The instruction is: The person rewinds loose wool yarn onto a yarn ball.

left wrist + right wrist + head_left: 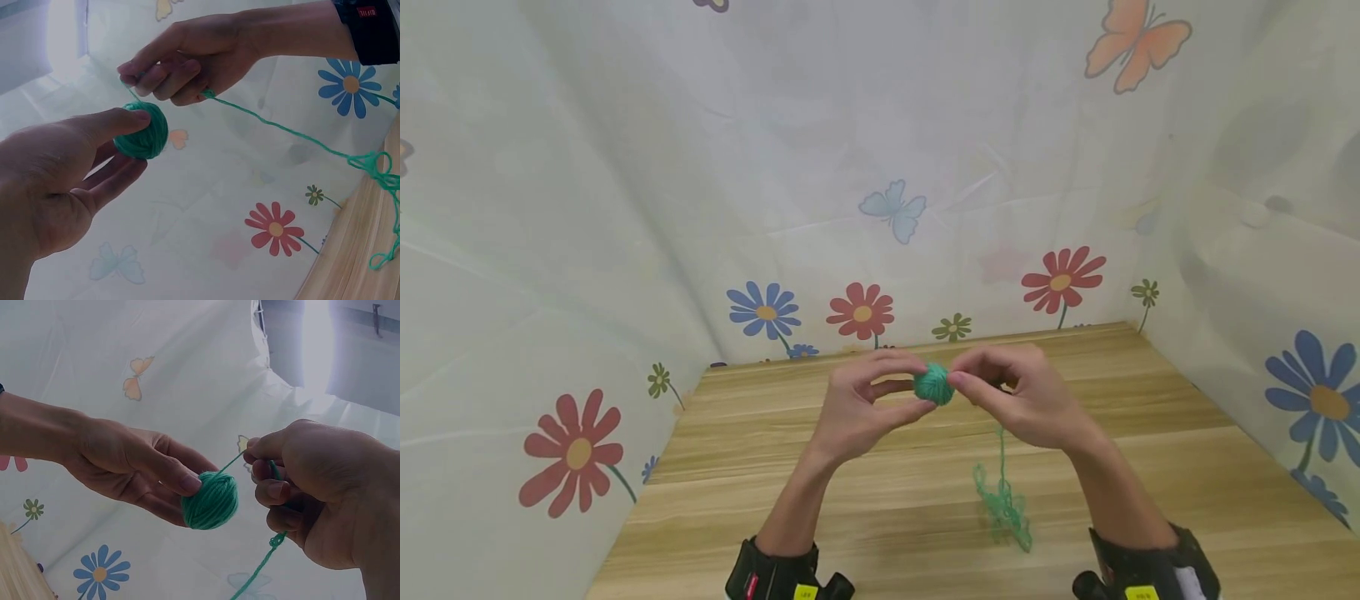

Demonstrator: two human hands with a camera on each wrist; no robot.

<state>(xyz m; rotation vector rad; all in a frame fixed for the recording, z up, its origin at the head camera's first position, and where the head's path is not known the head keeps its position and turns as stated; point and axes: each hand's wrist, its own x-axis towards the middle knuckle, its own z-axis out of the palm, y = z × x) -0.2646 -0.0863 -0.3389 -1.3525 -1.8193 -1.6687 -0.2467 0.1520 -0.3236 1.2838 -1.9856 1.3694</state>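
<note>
A small ball of green yarn is held above the table between the thumb and fingers of my left hand. Beside it, my right hand pinches the strand that comes off the ball. In the right wrist view a short taut length of yarn runs from the ball to the right thumb and forefinger, and the strand passes on through the curled fingers. Below the right hand the yarn hangs down to a loose, looped tangle of yarn. The left wrist view shows the loops near the table.
A wooden table lies under both hands. Pale curtains printed with flowers and butterflies rise behind it and on both sides. Each wrist wears a black band. A bright light shows in the right wrist view.
</note>
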